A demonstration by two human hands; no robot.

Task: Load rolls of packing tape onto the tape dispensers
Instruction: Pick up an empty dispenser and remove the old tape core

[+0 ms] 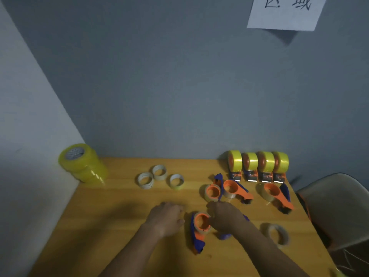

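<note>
An orange and blue tape dispenser [199, 228] lies on the wooden table [119, 216] between my hands, with a thin, nearly used-up roll around its orange hub. My right hand [225, 218] reaches in from the right and its fingertips pinch the hub's rim. A blue part [225, 235] pokes out from under that hand. My left hand [167, 216] sits just left of the dispenser with its fingers loosely curled, and nothing shows in it. A stack of full yellow tape rolls [81, 164] stands at the table's far left corner.
Three empty cores [159, 172] lie in the middle of the table. Several loaded dispensers [257, 164] line the wall at the back right. Three more dispensers [233, 189] lie in front of them. A loose, nearly used-up roll [278, 233] lies at the right, beside a chair [339, 206].
</note>
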